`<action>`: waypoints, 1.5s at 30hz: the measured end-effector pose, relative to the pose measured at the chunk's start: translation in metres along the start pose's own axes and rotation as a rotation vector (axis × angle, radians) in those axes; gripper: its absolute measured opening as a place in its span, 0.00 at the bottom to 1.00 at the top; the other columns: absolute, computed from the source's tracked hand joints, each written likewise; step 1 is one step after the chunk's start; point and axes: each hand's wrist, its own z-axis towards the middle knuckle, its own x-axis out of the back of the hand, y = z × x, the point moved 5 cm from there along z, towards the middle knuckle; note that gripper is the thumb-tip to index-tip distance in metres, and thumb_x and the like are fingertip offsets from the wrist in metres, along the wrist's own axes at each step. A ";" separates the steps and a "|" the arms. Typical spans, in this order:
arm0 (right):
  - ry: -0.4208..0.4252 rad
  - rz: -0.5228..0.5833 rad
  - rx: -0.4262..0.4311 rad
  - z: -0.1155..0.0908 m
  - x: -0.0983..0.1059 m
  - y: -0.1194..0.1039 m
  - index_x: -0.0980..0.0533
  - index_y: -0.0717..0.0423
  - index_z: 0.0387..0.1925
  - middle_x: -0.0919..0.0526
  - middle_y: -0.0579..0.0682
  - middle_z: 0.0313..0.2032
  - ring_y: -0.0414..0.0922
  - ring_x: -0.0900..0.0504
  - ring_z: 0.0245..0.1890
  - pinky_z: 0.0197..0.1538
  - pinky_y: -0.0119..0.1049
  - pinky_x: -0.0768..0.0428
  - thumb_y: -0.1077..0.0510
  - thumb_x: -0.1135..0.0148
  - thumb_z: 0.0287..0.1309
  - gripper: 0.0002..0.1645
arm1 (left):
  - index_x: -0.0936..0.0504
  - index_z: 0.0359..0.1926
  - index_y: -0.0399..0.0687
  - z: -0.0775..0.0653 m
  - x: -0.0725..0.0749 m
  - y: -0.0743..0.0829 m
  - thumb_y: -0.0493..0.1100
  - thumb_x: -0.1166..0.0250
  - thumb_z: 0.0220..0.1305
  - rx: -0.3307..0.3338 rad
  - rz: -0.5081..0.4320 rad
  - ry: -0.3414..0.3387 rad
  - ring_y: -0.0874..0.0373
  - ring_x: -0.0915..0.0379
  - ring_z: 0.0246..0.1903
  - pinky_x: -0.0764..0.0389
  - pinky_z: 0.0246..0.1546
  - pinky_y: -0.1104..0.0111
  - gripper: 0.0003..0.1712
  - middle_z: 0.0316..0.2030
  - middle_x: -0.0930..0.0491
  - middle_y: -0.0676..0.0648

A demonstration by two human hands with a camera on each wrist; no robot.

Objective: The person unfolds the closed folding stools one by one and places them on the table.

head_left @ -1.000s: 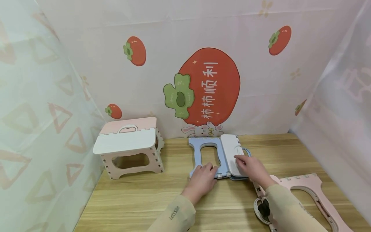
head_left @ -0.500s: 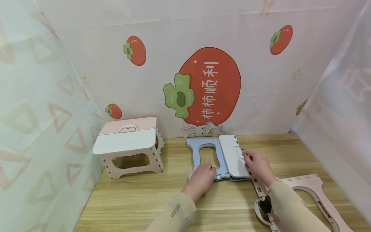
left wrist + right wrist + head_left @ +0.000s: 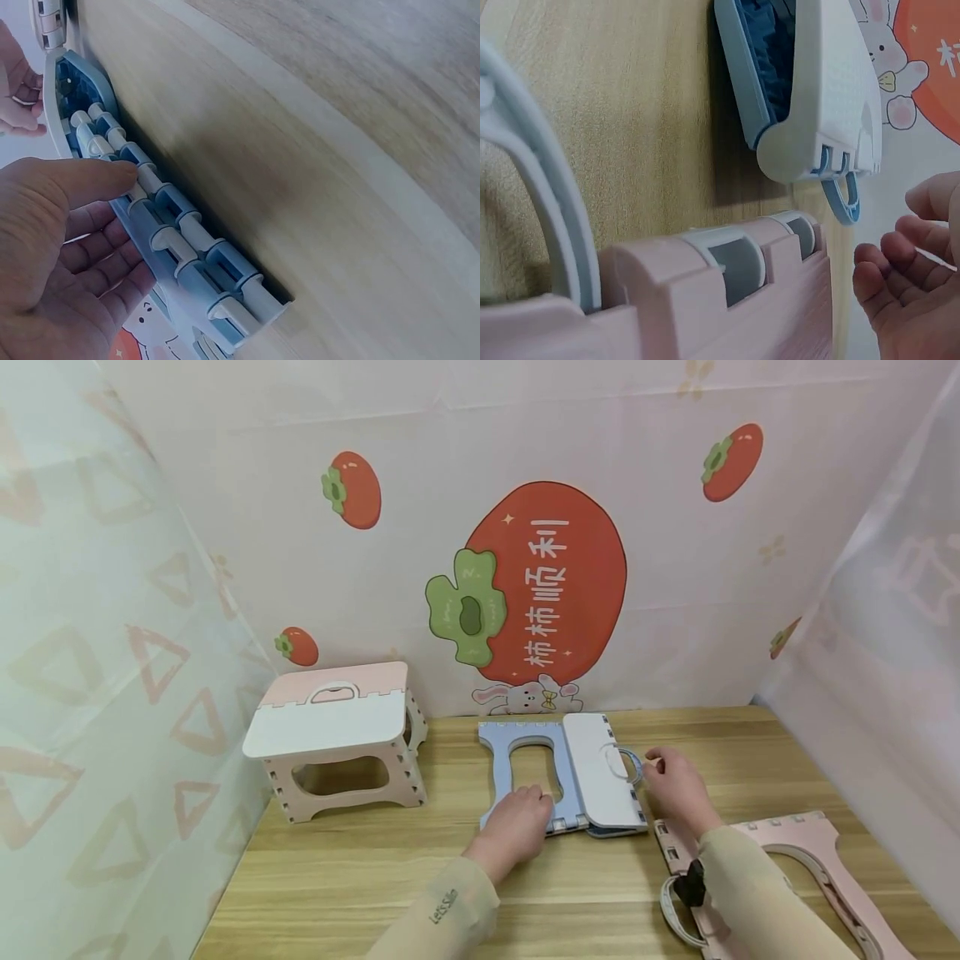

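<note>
Blue-and-white stool (image 3: 602,772), partly folded, loop handle (image 3: 846,217), left hand (image 3: 513,827) gripping its edge, right hand (image 3: 678,789) relaxed nearby.

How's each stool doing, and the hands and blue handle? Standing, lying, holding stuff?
Left stool: unfolded, standing.
Blue stool: lying down, partly folded.
Blue handle: sticking out, untouched.
Right stool: lying down, partly hidden.
Left hand: gripping blue stool.
Right hand: holding nothing, near blue handle.

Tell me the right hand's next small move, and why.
I'd probably have the right hand take the blue handle: that hand is empty and nearby, not touching it, while the left hand grips the blue stool by its near edge and could steady it.
</note>
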 end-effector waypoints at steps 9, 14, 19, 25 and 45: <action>-0.047 -0.006 -0.049 0.005 -0.006 0.007 0.33 0.79 0.62 0.24 0.75 0.53 0.63 0.22 0.50 0.52 0.56 0.19 0.56 0.49 0.72 0.29 | 0.16 0.45 0.45 -0.005 0.001 -0.004 0.35 0.33 0.63 -0.008 0.005 -0.010 0.57 0.27 0.34 0.19 0.39 0.67 0.09 0.35 0.22 0.49; -0.096 -0.005 -0.080 0.006 -0.012 0.009 0.33 0.79 0.61 0.24 0.75 0.55 0.63 0.23 0.51 0.53 0.57 0.20 0.56 0.49 0.74 0.28 | 0.16 0.45 0.45 -0.007 0.000 -0.005 0.35 0.34 0.64 -0.010 -0.001 -0.023 0.57 0.28 0.35 0.19 0.39 0.67 0.09 0.36 0.22 0.49; -0.161 0.158 -0.173 0.004 -0.020 0.012 0.32 0.74 0.62 0.21 0.67 0.47 0.55 0.23 0.43 0.42 0.43 0.19 0.56 0.50 0.76 0.26 | 0.15 0.47 0.45 -0.008 -0.001 -0.006 0.35 0.33 0.65 -0.011 0.000 -0.039 0.57 0.27 0.36 0.19 0.41 0.68 0.10 0.38 0.22 0.49; -0.205 0.340 -0.270 0.003 -0.029 0.016 0.33 0.71 0.66 0.22 0.60 0.45 0.51 0.25 0.42 0.39 0.36 0.22 0.57 0.50 0.77 0.26 | 0.15 0.48 0.45 -0.008 -0.003 -0.008 0.35 0.33 0.65 -0.013 -0.003 -0.051 0.57 0.26 0.38 0.19 0.44 0.68 0.11 0.40 0.21 0.49; -0.266 0.449 -0.244 0.000 -0.026 0.010 0.32 0.77 0.59 0.19 0.58 0.34 0.46 0.21 0.32 0.38 0.39 0.18 0.63 0.50 0.77 0.20 | 0.15 0.49 0.46 -0.017 -0.002 -0.009 0.36 0.33 0.64 -0.016 -0.016 -0.044 0.59 0.27 0.38 0.20 0.41 0.70 0.12 0.40 0.22 0.50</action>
